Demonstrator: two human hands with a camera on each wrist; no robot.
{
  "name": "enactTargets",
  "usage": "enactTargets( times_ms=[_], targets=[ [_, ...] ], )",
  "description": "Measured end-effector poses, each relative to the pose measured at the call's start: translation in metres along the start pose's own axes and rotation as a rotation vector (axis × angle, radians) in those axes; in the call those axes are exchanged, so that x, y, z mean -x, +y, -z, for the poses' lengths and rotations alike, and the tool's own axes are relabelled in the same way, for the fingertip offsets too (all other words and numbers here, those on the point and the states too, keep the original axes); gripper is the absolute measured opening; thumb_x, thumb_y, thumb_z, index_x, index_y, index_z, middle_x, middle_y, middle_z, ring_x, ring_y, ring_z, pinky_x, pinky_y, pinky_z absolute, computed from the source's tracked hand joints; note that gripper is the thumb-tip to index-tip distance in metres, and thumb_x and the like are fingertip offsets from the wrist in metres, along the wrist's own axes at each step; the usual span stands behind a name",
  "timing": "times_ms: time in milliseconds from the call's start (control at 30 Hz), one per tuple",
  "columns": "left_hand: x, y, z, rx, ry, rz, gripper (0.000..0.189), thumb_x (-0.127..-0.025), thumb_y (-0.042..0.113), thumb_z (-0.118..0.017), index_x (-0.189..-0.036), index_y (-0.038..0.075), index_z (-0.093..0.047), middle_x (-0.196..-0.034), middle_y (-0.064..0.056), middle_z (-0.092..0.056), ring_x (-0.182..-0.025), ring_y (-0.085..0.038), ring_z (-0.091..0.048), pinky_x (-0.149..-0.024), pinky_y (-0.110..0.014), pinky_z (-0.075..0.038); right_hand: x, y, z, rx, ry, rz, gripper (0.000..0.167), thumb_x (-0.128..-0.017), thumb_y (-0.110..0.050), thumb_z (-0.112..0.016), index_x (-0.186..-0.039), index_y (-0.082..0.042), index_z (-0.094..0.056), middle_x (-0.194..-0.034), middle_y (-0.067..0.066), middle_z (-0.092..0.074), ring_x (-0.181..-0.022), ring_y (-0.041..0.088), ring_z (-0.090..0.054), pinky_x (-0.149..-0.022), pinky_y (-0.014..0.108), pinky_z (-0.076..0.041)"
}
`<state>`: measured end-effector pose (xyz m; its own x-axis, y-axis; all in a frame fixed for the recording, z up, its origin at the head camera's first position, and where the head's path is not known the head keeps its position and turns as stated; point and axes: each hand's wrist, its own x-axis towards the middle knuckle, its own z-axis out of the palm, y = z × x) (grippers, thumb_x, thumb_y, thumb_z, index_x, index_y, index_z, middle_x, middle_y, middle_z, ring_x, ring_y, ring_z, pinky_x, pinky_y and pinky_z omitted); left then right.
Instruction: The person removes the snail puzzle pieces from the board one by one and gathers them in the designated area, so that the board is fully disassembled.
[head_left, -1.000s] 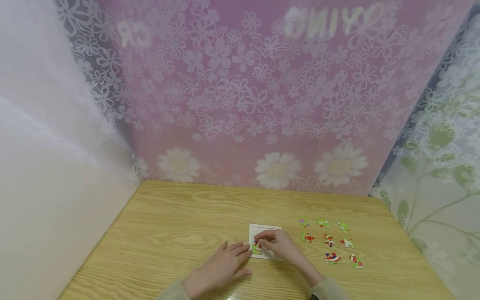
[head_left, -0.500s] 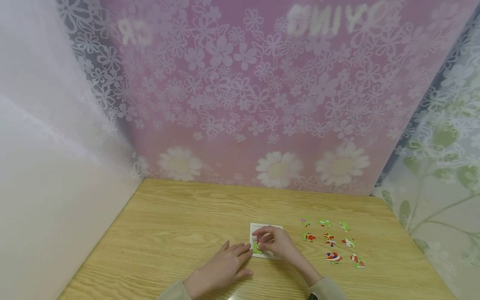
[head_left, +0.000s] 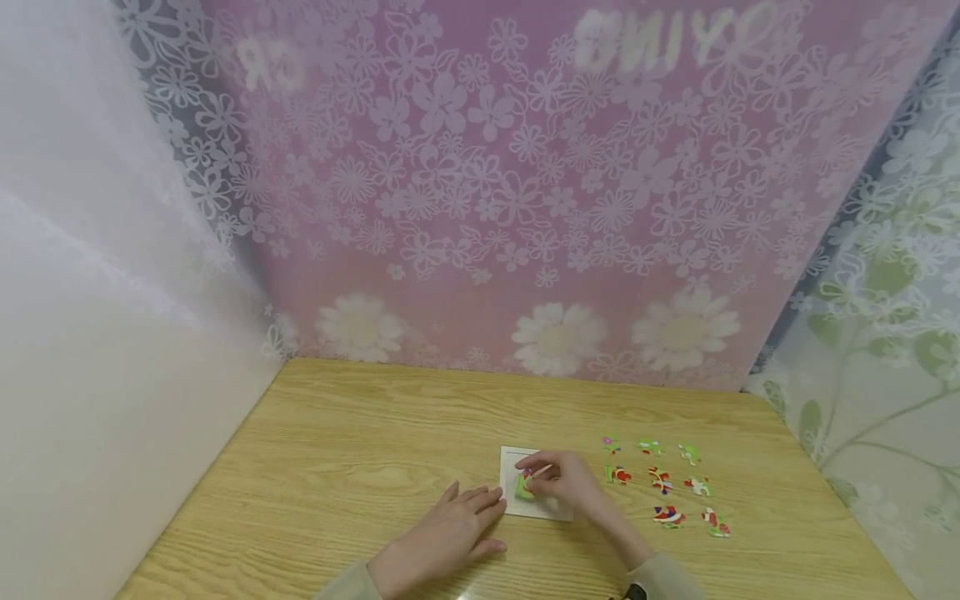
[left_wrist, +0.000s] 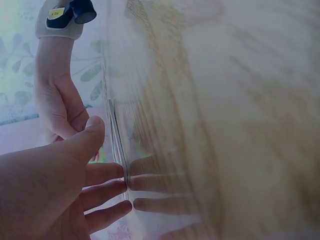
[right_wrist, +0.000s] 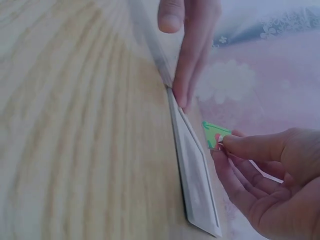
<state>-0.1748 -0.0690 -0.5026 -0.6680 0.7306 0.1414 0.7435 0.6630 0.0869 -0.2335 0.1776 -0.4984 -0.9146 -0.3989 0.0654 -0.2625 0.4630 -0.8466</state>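
Note:
A white puzzle frame [head_left: 517,511] lies flat on the table. My left hand [head_left: 444,530] has its fingers straight, with the fingertips touching the frame's left edge. Over the frame, my right hand [head_left: 576,485] pinches a green puzzle piece [head_left: 522,487] with red and purple marks between thumb and fingers. The right wrist view has this puzzle piece [right_wrist: 212,131] raised clear of the frame [right_wrist: 196,180]. In the left wrist view, the left hand [left_wrist: 60,185] covers most of the right hand's fingertips and the piece.
Several loose puzzle pieces [head_left: 660,480] lie in rows on the table right of the frame. The wood-grain table [head_left: 360,433] meets a pink flowered backdrop [head_left: 465,208] behind, a white wall [head_left: 135,350] on the left and a patterned curtain [head_left: 885,350] on the right.
The green piece was in the frame's lower left corner; my right hand has picked it up and moved slightly right with it. My left hand stays at the frame's edge.

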Motion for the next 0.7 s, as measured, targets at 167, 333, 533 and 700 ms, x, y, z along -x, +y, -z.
enactTargets(
  times_ms=[167,333,533,700],
  targets=[
    [-0.001,0.000,-0.001,0.008,0.000,0.009,0.057,-0.104,0.049,-0.049,-0.142,0.009,-0.059,-0.148,-0.007,-0.055,-0.135,-0.026,-0.054,-0.106,-0.060,-0.044,0.004,0.000,0.013,-0.061,0.032,-0.024,0.027,-0.090,-0.006,-0.074,-0.117,0.001,-0.072,-0.106,0.017,-0.072,-0.083,0.019,-0.072,-0.071,0.032,-0.060],
    [-0.001,-0.001,-0.003,0.020,-0.006,0.016,0.057,-0.104,0.050,-0.049,-0.143,0.010,-0.058,-0.149,-0.006,-0.055,-0.135,-0.026,-0.053,-0.107,-0.060,-0.043,0.009,0.003,0.026,-0.139,0.050,-0.051,0.033,-0.092,-0.008,-0.074,-0.121,0.006,-0.067,-0.108,0.020,-0.070,-0.084,0.021,-0.073,-0.072,0.037,-0.062],
    [-0.001,-0.001,-0.003,0.031,-0.015,0.014,0.057,-0.104,0.050,-0.048,-0.144,0.010,-0.057,-0.150,-0.007,-0.054,-0.136,-0.027,-0.052,-0.107,-0.060,-0.042,0.017,0.005,0.041,-0.133,0.068,-0.049,0.032,-0.092,-0.007,-0.074,-0.119,0.008,-0.067,-0.110,0.023,-0.069,-0.087,0.025,-0.073,-0.074,0.039,-0.062],
    [0.000,-0.001,-0.002,0.041,-0.022,0.015,0.058,-0.104,0.050,-0.047,-0.145,0.009,-0.056,-0.150,-0.007,-0.053,-0.137,-0.027,-0.051,-0.108,-0.060,-0.041,0.025,0.006,0.054,-0.109,0.094,-0.065,0.031,-0.092,-0.008,-0.074,-0.119,0.006,-0.068,-0.107,0.022,-0.070,-0.086,0.028,-0.073,-0.076,0.042,-0.061]
  ],
)
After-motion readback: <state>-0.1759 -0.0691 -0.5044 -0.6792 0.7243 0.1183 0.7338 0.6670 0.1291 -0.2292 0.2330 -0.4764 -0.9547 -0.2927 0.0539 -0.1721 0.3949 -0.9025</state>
